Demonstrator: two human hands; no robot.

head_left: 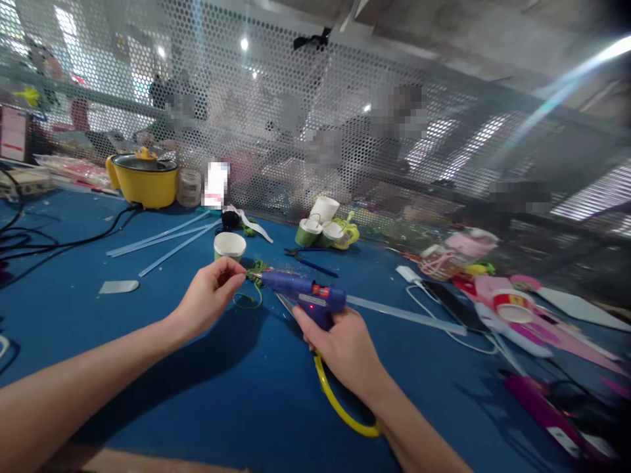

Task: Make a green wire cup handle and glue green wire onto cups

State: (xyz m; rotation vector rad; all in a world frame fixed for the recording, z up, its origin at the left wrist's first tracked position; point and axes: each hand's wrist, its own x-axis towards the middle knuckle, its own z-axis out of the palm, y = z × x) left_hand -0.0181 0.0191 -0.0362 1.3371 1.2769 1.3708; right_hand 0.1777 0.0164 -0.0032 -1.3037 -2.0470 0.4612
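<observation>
My right hand grips a blue hot glue gun by its handle. A long clear glue stick sticks out of its rear, and a small red light glows on its side. The nozzle points left, at the fingertips of my left hand. Those fingers are pinched together; what is between them is too small to make out. A bundle of green yarn lies by the nozzle, with a loose strand curling below. Just behind my left hand stands a paper cup.
Loose glue sticks and a yellow electric pot lie back left. Pliers rest before several green-wrapped cups. At right are a dark phone, a pink tape roll and a purple tool. A perforated metal screen stands behind.
</observation>
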